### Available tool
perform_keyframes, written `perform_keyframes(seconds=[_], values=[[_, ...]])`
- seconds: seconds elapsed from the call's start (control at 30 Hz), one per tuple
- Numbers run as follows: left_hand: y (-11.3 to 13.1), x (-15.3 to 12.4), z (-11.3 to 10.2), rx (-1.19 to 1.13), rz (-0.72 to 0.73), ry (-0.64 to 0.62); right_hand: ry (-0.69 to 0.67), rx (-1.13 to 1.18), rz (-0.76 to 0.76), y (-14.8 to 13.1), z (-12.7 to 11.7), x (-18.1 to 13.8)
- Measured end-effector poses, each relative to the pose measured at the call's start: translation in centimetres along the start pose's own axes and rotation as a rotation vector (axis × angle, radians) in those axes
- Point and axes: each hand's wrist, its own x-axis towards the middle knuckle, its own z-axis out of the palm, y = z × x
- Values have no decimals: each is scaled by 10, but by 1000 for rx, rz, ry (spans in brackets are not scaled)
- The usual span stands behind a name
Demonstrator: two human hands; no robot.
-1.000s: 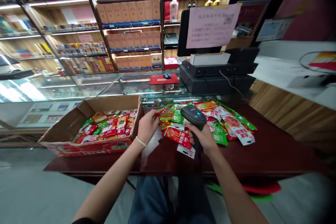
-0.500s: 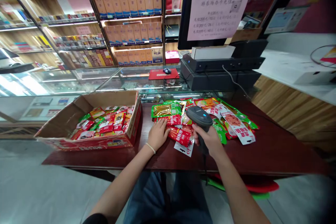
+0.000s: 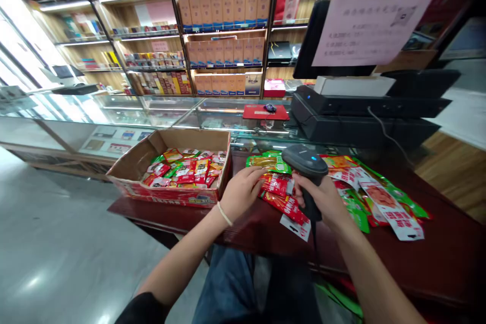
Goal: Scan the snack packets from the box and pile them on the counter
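My right hand [image 3: 315,195] is wrapped round the handle of a dark grey barcode scanner [image 3: 304,159], a small blue light showing on its top. The scanner is above the snack packets, its head pointing away and to the left. My left hand [image 3: 243,190], a pale band at its wrist, is at the left edge of the pile with its fingers stretched out. Its fingertips are nearest a green packet [image 3: 281,166] and a red packet [image 3: 276,185]; whether they touch is unclear. Another red packet [image 3: 286,206] overlaps a white-tabbed packet [image 3: 298,228].
An open cardboard box [image 3: 167,197] of small packets stands left on the dark red table [image 3: 243,233]. More packets [image 3: 383,197] lie right of the scanner. Behind are a glass counter [image 3: 224,116], a red mouse mat [image 3: 252,112] and a monitor with a paper sign [image 3: 372,28].
The view has turned left, so everything sits farther right in the picture. My left hand has shifted up toward the green packet's edge. The scanner stays in my right hand.
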Motion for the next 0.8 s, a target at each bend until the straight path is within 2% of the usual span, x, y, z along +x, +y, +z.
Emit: perform_keyframes(seconds=[0.07, 0.17, 0.33, 0.47, 0.53, 0.63, 0.8], values=[[7, -2, -33, -21, -11, 39, -47, 15, 3, -6, 19, 8], [0, -8, -83, -19, -74, 139, -128, 18, 16, -12, 52, 22], [-40, -22, -163, 26, -239, 327, -277, -60, -20, -17, 115, 50], [-78, -30, -210, 283, -292, 353, -360, -68, -16, -13, 164, 76], [-95, -31, -224, 373, -314, 327, -386, -88, 6, -8, 182, 88], [-116, -29, -232, 394, -318, 249, -401, -117, 22, 1, 199, 99], [-134, -27, -230, 416, -306, 62, -359, -100, 93, 11, 203, 105]])
